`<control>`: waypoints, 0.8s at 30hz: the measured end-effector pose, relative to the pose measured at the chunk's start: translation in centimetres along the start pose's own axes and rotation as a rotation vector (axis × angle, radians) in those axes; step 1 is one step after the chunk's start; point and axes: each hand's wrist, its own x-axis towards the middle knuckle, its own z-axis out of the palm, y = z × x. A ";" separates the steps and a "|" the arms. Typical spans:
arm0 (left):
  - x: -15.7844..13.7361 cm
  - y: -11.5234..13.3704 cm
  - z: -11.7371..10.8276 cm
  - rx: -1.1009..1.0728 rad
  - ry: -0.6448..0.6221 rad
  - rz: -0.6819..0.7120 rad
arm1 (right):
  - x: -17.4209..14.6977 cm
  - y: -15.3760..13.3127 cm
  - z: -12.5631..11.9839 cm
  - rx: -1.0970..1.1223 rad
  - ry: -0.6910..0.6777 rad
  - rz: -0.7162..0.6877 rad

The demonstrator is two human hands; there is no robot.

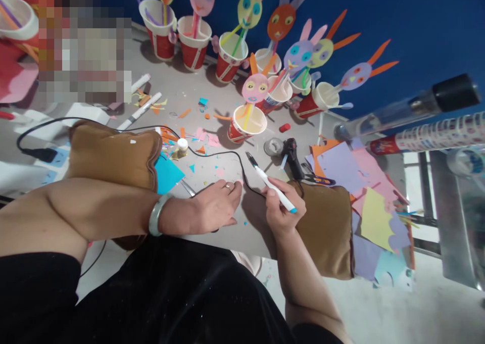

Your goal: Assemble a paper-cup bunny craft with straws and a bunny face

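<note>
My right hand [284,205] is closed around a white marker [278,190] with a blue end; its dark tip points up and left, above the tabletop. Low over the table's front part, my left hand [212,207] lies palm down, thumb apart from the fingers. What may be under its palm is hidden. A thin metal tool [187,187], partly covered, sticks out beside it near a blue paper piece [168,174]. Beyond both hands stands a red-and-white paper cup [247,124] with a pink rabbit-like paper face [255,88] on a straw.
Several similar cups with paper faces [195,43] line the back. A glue gun [292,159], a tape roll [273,146] and coloured paper sheets [341,164] lie right. Brown cushions [113,149] flank my arms. A black cable [215,154] crosses the table among scraps and markers [141,110].
</note>
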 end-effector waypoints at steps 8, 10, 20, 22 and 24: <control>-0.1 -0.1 0.4 0.042 0.062 0.012 | 0.5 -0.3 0.2 -0.061 -0.024 -0.044; -0.1 -0.1 0.6 0.055 0.079 0.014 | 0.4 -0.2 0.2 -0.068 -0.014 -0.033; 0.3 -0.5 0.7 -0.011 0.077 0.002 | 0.5 -0.3 0.2 -0.117 -0.045 -0.046; 0.3 -0.5 0.7 -0.023 0.085 0.001 | 0.6 -0.2 0.2 -0.114 -0.040 -0.072; 0.3 -0.6 0.8 -0.029 0.089 0.002 | 0.7 -0.2 0.3 -0.121 -0.035 -0.095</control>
